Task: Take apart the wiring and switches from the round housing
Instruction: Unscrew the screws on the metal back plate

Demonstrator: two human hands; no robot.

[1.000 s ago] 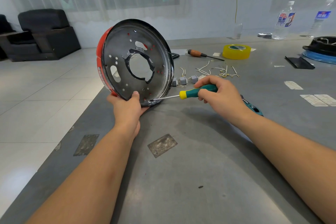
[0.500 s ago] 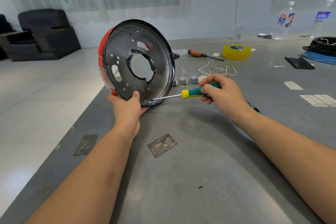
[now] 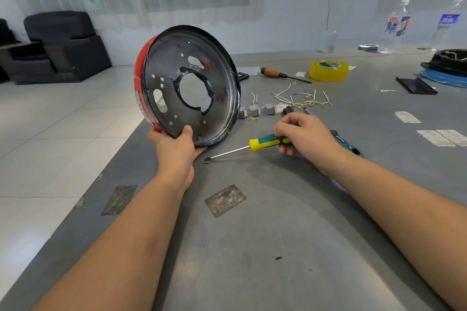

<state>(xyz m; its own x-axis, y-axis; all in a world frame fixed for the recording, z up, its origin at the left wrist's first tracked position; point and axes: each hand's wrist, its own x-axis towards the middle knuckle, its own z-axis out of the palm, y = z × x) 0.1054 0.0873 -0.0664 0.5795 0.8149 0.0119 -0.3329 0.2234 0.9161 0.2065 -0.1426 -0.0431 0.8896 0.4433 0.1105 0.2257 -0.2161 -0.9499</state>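
Observation:
The round housing [image 3: 187, 88], black inside with a red outer wall and a large centre hole, stands on edge at the table's left side. My left hand [image 3: 177, 149] grips its lower rim, thumb on the inner face. My right hand [image 3: 305, 137] holds a green and yellow screwdriver [image 3: 265, 142]; its tip, with a small screw on it, points down-left just clear of the housing. Behind the housing lie grey switches [image 3: 255, 110] and loose white wires [image 3: 300, 98].
Grey table [image 3: 252, 247] with its left edge close to the housing. At the back lie an orange-handled screwdriver [image 3: 275, 74], a yellow tape roll [image 3: 328, 70], two water bottles [image 3: 395, 28] and a black part on a blue ring [image 3: 447, 68]. A teal tool [image 3: 351, 145] lies behind my right wrist.
My right hand has drawn the screwdriver back and down from the housing's lower rim; the tip is now off the housing. My left hand has tilted the housing slightly.

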